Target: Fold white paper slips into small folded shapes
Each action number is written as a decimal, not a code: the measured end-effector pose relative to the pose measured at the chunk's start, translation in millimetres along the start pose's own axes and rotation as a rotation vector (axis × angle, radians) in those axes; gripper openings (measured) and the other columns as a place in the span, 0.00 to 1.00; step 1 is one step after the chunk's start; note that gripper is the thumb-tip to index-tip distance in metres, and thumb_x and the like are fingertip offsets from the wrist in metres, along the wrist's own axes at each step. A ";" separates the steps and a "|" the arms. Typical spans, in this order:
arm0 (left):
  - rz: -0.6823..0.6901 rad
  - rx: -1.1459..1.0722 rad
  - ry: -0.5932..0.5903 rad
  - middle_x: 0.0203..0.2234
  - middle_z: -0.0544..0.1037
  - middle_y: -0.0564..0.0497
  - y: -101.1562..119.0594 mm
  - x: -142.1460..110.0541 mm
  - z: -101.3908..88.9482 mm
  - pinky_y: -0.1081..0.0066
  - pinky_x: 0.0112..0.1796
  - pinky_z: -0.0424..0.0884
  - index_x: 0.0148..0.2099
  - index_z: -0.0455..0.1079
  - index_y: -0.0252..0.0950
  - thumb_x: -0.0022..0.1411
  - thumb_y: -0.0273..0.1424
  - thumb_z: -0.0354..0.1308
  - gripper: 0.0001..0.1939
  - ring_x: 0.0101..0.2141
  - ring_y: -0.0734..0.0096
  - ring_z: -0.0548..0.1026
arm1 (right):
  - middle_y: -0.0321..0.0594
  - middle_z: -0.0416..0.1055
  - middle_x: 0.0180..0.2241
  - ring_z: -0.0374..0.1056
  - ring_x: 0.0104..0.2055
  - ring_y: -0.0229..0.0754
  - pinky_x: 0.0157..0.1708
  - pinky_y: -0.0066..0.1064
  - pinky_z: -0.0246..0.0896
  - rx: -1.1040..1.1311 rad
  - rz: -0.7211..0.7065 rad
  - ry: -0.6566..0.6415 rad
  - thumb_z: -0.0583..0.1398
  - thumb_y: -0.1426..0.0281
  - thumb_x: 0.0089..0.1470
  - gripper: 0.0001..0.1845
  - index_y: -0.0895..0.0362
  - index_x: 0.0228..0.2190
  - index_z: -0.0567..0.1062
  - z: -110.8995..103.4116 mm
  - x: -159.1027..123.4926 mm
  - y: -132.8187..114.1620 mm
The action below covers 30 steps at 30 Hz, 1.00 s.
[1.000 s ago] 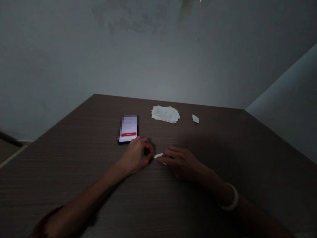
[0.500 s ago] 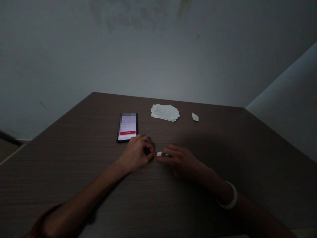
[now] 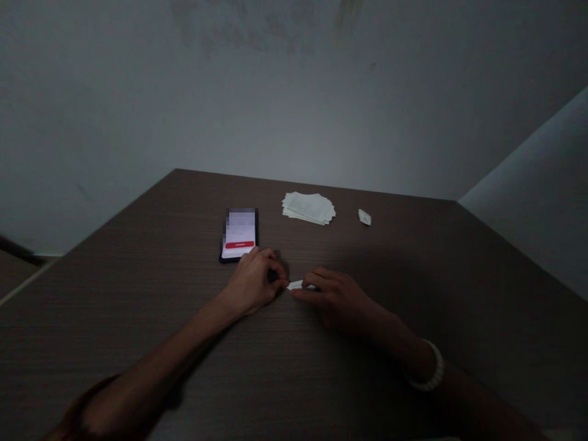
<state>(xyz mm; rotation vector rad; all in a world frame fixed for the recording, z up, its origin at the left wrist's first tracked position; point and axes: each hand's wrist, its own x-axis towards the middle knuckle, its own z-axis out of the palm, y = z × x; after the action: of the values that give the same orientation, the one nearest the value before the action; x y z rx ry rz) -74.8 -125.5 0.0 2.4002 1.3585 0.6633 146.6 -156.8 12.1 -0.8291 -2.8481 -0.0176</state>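
Observation:
A small folded strip of white paper [image 3: 295, 285] lies low over the table between my two hands. My left hand [image 3: 255, 278] pinches its left tip between thumb and forefinger. From the other side, my right hand [image 3: 331, 294] grips the paper with thumb and fingers, hiding its right part. A phone [image 3: 239, 233] with a lit screen and a red bar rests just beyond my left hand, whose knuckles overlap its lower edge. Further back sits a loose pile of printed paper pieces [image 3: 309, 208].
One small folded paper piece [image 3: 364, 217] lies apart, right of the pile. The dark wood-grain table [image 3: 160, 257] backs onto a stained pale wall [image 3: 294, 110], with another wall along the right. The light is dim, and a shadow spreads beyond my right hand.
Slightly more of the folded paper shows between my hands. The hands otherwise keep nearly the same pose, and the whole view has shifted a little.

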 end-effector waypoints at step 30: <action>0.135 -0.072 -0.070 0.34 0.74 0.49 6.7 -4.5 -7.3 0.59 0.44 0.64 0.36 0.75 0.38 0.58 0.28 0.60 0.04 0.41 0.60 0.70 | 0.37 0.72 0.30 0.64 0.36 0.42 0.38 0.34 0.58 0.384 0.381 0.311 0.64 0.77 0.51 0.06 0.57 0.29 0.71 10.4 -8.0 23.9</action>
<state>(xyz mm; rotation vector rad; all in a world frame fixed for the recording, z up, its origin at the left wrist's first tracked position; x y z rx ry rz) -75.8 -132.4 8.3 2.4497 1.1337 0.6445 164.3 -140.2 -0.4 -1.1421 -2.2644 0.3984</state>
